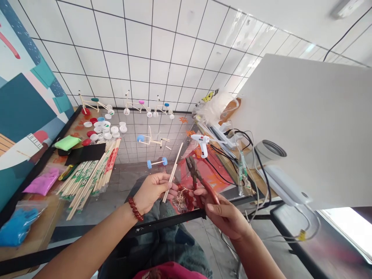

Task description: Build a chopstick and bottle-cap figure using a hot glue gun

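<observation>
My left hand (152, 190), with a red bead bracelet on the wrist, is closed around a pair of wooden chopsticks (173, 170) that slant up to the right. My right hand (223, 215) grips the red handles of a pair of pliers (197, 178), whose dark jaws point up and left, close beside the chopsticks. Below both hands lies a small pile of cut stick pieces (181, 199) on a red surface.
A glass table (122, 186) holds packs of chopsticks (90, 174), bottle caps (104, 128), small stick-and-cap bicycles (135, 105), a blue-wheeled axle (157, 162) and a white glue gun (202, 142). Coloured bags lie at the left. Cables and a white board (305, 128) crowd the right.
</observation>
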Demonstrator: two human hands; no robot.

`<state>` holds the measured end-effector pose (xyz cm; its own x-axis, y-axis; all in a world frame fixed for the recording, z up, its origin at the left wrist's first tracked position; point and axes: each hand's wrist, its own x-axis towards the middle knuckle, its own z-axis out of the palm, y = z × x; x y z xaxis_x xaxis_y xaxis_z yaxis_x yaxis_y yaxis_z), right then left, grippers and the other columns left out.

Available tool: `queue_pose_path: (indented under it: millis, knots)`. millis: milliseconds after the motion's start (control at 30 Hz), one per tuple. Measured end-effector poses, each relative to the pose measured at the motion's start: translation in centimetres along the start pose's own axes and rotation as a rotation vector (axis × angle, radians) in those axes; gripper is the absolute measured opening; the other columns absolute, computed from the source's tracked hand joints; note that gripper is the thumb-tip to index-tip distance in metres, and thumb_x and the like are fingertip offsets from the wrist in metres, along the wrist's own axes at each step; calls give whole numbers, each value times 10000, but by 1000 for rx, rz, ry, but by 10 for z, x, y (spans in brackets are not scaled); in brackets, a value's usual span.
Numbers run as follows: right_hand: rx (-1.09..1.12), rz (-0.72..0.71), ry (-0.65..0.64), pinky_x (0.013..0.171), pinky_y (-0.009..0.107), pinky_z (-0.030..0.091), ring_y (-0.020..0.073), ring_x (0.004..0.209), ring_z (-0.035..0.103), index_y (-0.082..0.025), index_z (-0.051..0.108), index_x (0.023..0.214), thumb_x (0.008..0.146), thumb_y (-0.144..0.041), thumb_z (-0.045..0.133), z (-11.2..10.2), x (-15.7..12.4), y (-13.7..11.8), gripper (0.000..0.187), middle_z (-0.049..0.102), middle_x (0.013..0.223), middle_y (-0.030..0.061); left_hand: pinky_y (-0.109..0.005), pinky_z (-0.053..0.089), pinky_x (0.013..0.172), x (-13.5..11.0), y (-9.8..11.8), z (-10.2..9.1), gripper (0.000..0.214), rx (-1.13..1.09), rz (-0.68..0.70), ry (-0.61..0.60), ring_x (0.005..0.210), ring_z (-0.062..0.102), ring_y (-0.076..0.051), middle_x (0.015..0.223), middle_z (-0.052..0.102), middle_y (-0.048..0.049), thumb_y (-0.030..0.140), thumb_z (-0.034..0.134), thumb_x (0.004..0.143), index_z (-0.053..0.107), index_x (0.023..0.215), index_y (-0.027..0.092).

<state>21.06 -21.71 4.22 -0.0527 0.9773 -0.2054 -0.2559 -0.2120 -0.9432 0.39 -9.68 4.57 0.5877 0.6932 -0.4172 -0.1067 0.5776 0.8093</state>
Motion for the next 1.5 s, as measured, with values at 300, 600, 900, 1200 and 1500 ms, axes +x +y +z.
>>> queue_pose_path:
  millis: [300, 600, 900, 1200, 1500]
  knots:
    - [-104, 101, 41, 857, 410, 510, 250, 941, 626, -229, 753, 984, 646, -404, 797, 7, -1, -4, 383, 646, 1244, 83, -240, 579, 570, 4, 0, -4, 196, -110, -22, 19, 607, 687, -147, 765, 726, -100, 131, 805, 684, 682, 829, 84]
    - [-361, 57, -57, 1048, 495, 402, 304, 1152, 582, -238, 757, 1037, 682, -440, 809, 3, -2, -13, 412, 653, 1206, 87, -245, 587, 588, 5, 2, -5, 203, -130, -17, 49, 623, 700, -157, 789, 744, -128, 111, 797, 695, 690, 865, 77]
    - [-596, -80, -164, 1052, 433, 415, 267, 1142, 590, -215, 739, 1032, 787, -452, 723, 9, 0, -26, 341, 638, 1205, 84, -213, 577, 541, 3, 6, -4, 111, -153, -36, 58, 595, 688, -144, 744, 724, -113, 109, 750, 747, 705, 839, 65]
    - [-639, -111, -140, 1068, 456, 405, 287, 1212, 565, -228, 732, 1076, 805, -437, 711, 5, -1, -24, 343, 603, 1292, 108, -175, 509, 484, 4, 4, -5, 166, -188, -23, 20, 565, 643, -114, 700, 698, -83, 132, 786, 697, 657, 795, 94]
    - [-689, -93, -119, 1095, 485, 373, 301, 1271, 529, -224, 739, 1061, 806, -395, 720, 1, -1, -19, 308, 567, 1343, 122, -141, 389, 438, 6, 0, -6, 204, -250, 49, -1, 522, 556, -66, 749, 697, -82, 191, 768, 701, 601, 795, 121]
